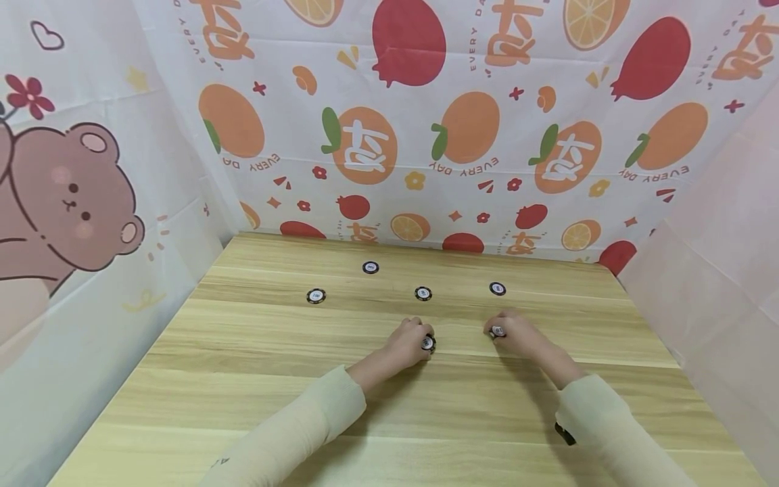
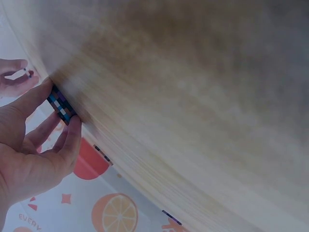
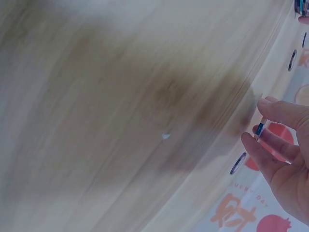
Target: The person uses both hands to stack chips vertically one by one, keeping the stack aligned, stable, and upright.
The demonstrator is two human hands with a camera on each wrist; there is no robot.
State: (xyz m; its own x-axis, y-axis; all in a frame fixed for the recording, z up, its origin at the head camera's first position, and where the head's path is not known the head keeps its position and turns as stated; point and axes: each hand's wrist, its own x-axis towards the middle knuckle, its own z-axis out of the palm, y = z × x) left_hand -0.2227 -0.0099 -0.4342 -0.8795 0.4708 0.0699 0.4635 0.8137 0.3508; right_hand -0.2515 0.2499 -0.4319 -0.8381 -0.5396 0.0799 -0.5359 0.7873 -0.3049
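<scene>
Well, printed cloth (image 1: 420, 145) backs the wood-grained table (image 1: 468, 423); left grip (image 1: 408, 341) pinches stacked chips (image 2: 61, 105), right grip (image 1: 516, 333) one chip (image 1: 498, 331).

Your left sleeve (image 1: 286, 436) is long and cream-coloured, with a wide, pale grey-green left cuff (image 1: 343, 400) at its far end and a dark marking (image 1: 220, 462), too small to read, toward its near end. Your right sleeve (image 1: 633, 446) has a matching right cuff (image 1: 589, 402); a small black piece (image 1: 564, 433) protrudes at its left edge. Your left hand (image 1: 409, 341) and right hand (image 1: 516, 334) are bare.
</scene>
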